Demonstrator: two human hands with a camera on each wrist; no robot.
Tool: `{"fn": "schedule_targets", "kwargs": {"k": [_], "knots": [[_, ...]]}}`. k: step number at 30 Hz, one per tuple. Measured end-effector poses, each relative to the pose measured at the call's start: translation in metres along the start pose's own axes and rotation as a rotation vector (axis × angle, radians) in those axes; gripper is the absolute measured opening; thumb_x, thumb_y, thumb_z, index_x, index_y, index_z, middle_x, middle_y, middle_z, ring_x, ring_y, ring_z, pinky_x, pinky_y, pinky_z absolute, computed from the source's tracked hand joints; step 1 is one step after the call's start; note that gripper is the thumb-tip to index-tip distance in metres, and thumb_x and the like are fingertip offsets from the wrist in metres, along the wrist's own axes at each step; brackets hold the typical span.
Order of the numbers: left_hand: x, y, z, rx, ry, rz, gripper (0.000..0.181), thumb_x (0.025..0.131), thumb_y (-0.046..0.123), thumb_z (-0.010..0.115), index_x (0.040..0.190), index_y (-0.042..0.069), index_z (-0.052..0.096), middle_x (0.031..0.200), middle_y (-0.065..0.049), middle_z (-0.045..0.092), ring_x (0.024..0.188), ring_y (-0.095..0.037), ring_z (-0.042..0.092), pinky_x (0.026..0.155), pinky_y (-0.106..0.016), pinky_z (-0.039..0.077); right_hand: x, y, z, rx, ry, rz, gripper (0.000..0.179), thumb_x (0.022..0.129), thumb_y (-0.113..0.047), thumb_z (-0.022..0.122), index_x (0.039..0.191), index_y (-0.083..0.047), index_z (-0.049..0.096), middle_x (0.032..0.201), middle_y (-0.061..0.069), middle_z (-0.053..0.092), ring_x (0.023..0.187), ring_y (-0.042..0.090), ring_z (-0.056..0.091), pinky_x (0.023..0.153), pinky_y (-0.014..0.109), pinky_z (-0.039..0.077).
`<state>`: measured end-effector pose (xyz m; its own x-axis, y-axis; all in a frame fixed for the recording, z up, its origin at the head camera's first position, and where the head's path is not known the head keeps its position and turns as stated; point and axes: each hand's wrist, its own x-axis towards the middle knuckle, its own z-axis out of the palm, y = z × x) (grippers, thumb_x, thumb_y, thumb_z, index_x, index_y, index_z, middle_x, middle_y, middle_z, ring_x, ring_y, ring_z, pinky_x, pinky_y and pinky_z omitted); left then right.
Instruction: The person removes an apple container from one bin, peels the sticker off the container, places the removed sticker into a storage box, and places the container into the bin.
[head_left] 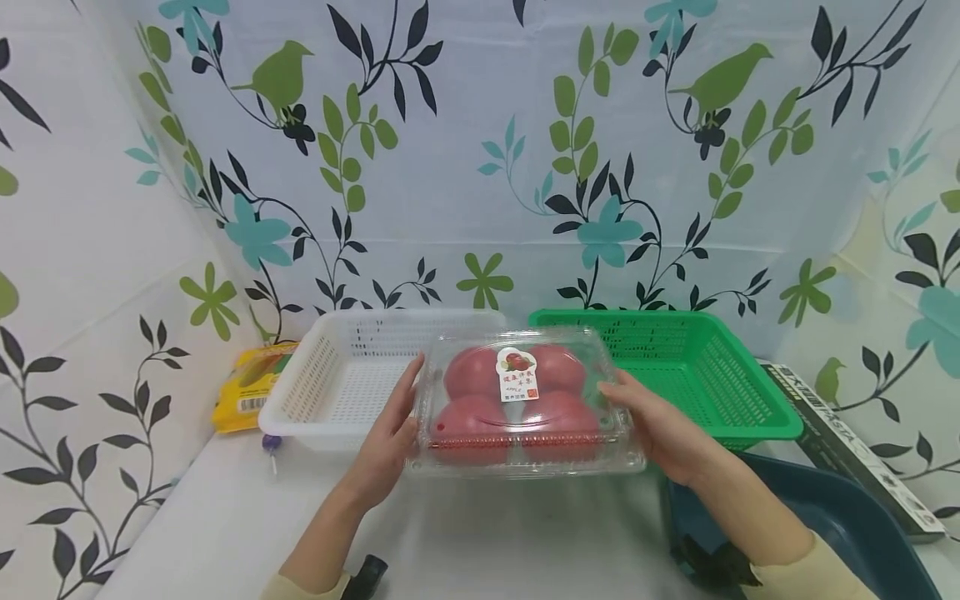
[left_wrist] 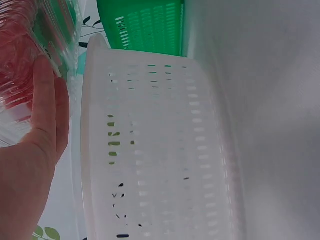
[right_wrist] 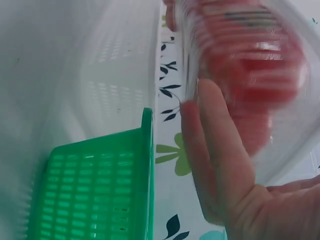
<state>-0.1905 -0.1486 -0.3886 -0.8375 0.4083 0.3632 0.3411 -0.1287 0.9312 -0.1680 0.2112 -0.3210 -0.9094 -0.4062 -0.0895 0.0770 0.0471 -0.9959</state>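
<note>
Both hands hold a clear plastic clamshell box [head_left: 615, 454] of tomatoes, one hand at each short side. Inside sit several large red tomatoes [head_left: 472, 375], and a white label [head_left: 517, 383] is stuck on the lid. The left hand [head_left: 384, 454] grips the left side; its fingers [left_wrist: 44, 95] lie along the box wall in the left wrist view. On the right side the right hand [head_left: 667, 429] has its thumb by the lid edge, with fingers [right_wrist: 220, 125] against the wall in the right wrist view. The box is raised over the table, overlapping both baskets in the head view.
A white basket [head_left: 307, 392] stands behind to the left, a green basket [head_left: 750, 392] behind to the right. A dark blue tub [head_left: 825, 500] and a long black box [head_left: 855, 450] are at the right. A yellow packet [head_left: 255, 387] and a small purple-headed item [head_left: 272, 444] lie left.
</note>
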Motion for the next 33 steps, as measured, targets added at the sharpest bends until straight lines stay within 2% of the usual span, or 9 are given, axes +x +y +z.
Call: {"fn": "schedule_targets", "kwargs": {"k": [5,9,12,14,18,23,25,30,33], "knots": [[-0.009,0.002,-0.007,-0.008,-0.034,-0.028,0.074,0.102,0.049,0.050,0.163,0.032,0.012,0.167,-0.011,0.009,0.146,-0.045,0.016,0.106,-0.059,0.038,-0.004,0.001,-0.002,-0.028,-0.072,0.040,0.071,0.107,-0.046,0.037,0.161,-0.014,0.004,0.128,0.016,0.053,0.102,0.033,0.067,0.084,0.051,0.058],[-0.016,0.003,-0.010,0.006,-0.051,-0.057,0.078,0.099,0.051,0.054,0.163,0.032,0.014,0.167,-0.011,0.008,0.147,-0.048,0.014,0.104,-0.060,0.041,-0.007,0.006,-0.005,-0.046,-0.106,0.069,0.070,0.109,-0.041,0.041,0.160,-0.011,0.003,0.120,0.015,0.061,0.094,0.037,0.072,0.078,0.049,0.060],[-0.022,0.005,-0.011,0.012,-0.058,-0.073,0.079,0.098,0.052,0.056,0.163,0.032,0.016,0.167,-0.013,0.011,0.144,-0.048,0.022,0.102,-0.052,0.047,-0.011,0.010,-0.005,-0.058,-0.116,0.085,0.069,0.109,-0.037,0.044,0.159,-0.010,0.006,0.115,0.016,0.065,0.091,0.039,0.072,0.077,0.049,0.060],[-0.026,0.006,-0.012,0.019,-0.066,-0.072,0.080,0.097,0.053,0.058,0.163,0.031,0.017,0.166,-0.016,0.014,0.139,-0.047,0.033,0.098,-0.046,0.051,-0.014,0.013,-0.005,-0.059,-0.128,0.094,0.067,0.109,-0.036,0.045,0.158,-0.009,0.008,0.115,0.017,0.065,0.092,0.040,0.072,0.078,0.050,0.060],[-0.036,0.006,-0.012,0.012,-0.097,-0.041,0.084,0.097,0.053,0.061,0.163,0.025,0.017,0.164,-0.023,0.015,0.129,-0.042,0.047,0.094,-0.040,0.054,-0.018,0.016,-0.003,-0.047,-0.162,0.104,0.066,0.108,-0.033,0.047,0.155,-0.008,0.009,0.116,0.018,0.066,0.092,0.042,0.072,0.079,0.052,0.059],[-0.046,0.007,-0.009,0.013,-0.109,-0.026,0.085,0.096,0.052,0.063,0.163,0.023,0.019,0.165,-0.021,0.014,0.135,-0.035,0.043,0.096,-0.038,0.052,-0.024,0.019,-0.002,-0.029,-0.194,0.103,0.065,0.108,-0.032,0.047,0.154,-0.008,0.007,0.118,0.018,0.065,0.091,0.041,0.072,0.077,0.053,0.059],[-0.050,0.007,-0.008,0.003,-0.107,-0.036,0.085,0.096,0.052,0.064,0.163,0.024,0.020,0.165,-0.021,0.014,0.139,-0.033,0.039,0.098,-0.038,0.051,-0.027,0.020,-0.001,-0.028,-0.204,0.099,0.065,0.107,-0.031,0.046,0.154,-0.007,0.007,0.118,0.018,0.065,0.091,0.041,0.072,0.077,0.052,0.060],[-0.061,0.003,-0.007,-0.054,-0.126,-0.055,0.086,0.096,0.049,0.065,0.163,0.021,0.019,0.163,-0.027,0.013,0.136,-0.027,0.044,0.097,-0.039,0.051,-0.031,0.027,0.003,-0.034,-0.225,0.105,0.067,0.107,-0.030,0.047,0.155,-0.006,0.006,0.116,0.019,0.067,0.090,0.041,0.072,0.077,0.051,0.060],[-0.067,-0.001,-0.006,-0.080,-0.140,-0.075,0.086,0.097,0.046,0.066,0.163,0.021,0.018,0.164,-0.024,0.014,0.139,-0.019,0.041,0.100,-0.038,0.049,-0.034,0.033,0.005,-0.041,-0.224,0.126,0.071,0.106,-0.031,0.048,0.156,-0.006,0.005,0.112,0.018,0.069,0.088,0.040,0.073,0.078,0.049,0.060]]}}
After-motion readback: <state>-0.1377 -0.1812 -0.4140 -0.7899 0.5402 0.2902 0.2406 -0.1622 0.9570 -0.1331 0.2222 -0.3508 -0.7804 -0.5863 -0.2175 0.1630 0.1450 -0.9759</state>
